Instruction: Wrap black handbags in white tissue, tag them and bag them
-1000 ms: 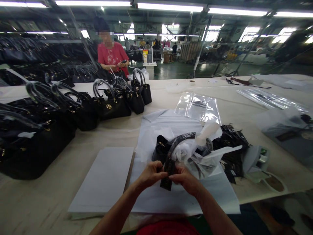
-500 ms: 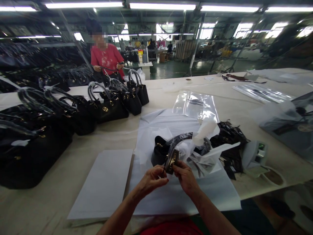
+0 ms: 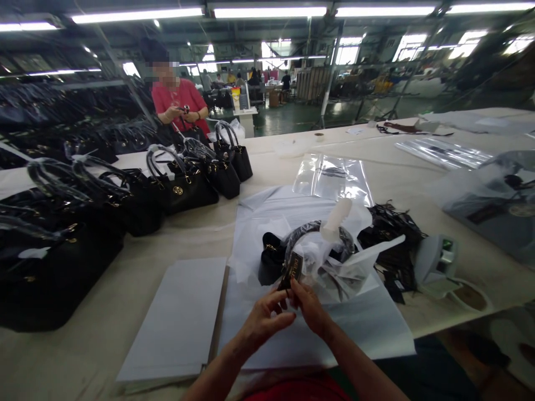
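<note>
Both of my hands meet at a dark hang tag point(image 3: 293, 267) with gold lettering, in front of a black handbag point(image 3: 271, 262). My right hand point(image 3: 311, 306) pinches the tag's lower end. My left hand point(image 3: 267, 317) is closed beside it, fingers curled at the tag's string; the exact grip is partly hidden. The handbag lies on white tissue paper point(image 3: 259, 340), with more tissue bunched around it. Its handle point(image 3: 307, 228) is wrapped in clear plastic, and a white foam wrap point(image 3: 335, 219) stands up at the handle.
Black handbags point(image 3: 184, 186) line the table's left side. A stack of white sheets point(image 3: 179, 317) lies left of the tissue. To the right are a pile of dark tags point(image 3: 390, 228), a tape dispenser point(image 3: 437, 262) and a plastic-covered bag point(image 3: 493, 206). Across the table stands a person point(image 3: 179, 100) in red.
The tag now stands more upright, and my left hand has shifted slightly right and down, closer to my right hand. The person across the table has brought their hands together.
</note>
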Demonstrator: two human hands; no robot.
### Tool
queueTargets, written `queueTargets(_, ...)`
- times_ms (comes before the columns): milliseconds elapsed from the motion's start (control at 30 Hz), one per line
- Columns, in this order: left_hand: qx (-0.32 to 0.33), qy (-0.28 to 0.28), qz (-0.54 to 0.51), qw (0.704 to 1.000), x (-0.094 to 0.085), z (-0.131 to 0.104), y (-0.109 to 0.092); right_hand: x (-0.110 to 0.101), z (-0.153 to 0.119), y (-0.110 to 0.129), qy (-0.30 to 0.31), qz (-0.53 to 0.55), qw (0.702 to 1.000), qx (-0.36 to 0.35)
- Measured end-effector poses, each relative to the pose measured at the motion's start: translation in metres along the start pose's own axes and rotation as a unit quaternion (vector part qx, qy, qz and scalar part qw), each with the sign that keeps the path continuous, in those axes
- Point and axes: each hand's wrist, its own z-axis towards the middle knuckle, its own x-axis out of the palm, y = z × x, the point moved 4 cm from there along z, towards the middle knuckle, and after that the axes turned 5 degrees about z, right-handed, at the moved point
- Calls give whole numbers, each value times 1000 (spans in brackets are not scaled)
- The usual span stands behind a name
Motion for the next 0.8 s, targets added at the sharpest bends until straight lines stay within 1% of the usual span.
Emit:
queueTargets(100,-8,-15,3,1000,-6,5,1,0,-5,12,32,-98,991,-83)
queueTargets(167,-20,-19,4,1000,-9,8,4,2,-7,21,71,-138,980,-127)
queueTargets(233,-31,-18,-7,999,-11,10,8,3,-7,26,106,-148,974,-138)
queueTargets(300,-42,-20,-28,999,-12,11,10,2,-5,24,110,-131,978,-120)
queueTargets(400,-50,-28,-51,997,-12,12,12,1,0,15,96,-58,992,-59)
queueTargets(467,-48,-26,-50,997,-12,13,13,2,3,10,90,-6,996,-28)
queueTargets(567,-37,-29,-26,999,-15,17,15,0,4,6,72,31,997,-3)
queueTargets(667,-21,-50,68,996,-28,19,17,-7,3,6,32,24,999,2)
queueTargets(733,-13,-69,151,986,-37,16,14,-12,1,7,-5,10,1000,-6)
queueTargets(800,-5,-87,221,971,-43,8,8,-15,-1,9,-38,13,999,-18)
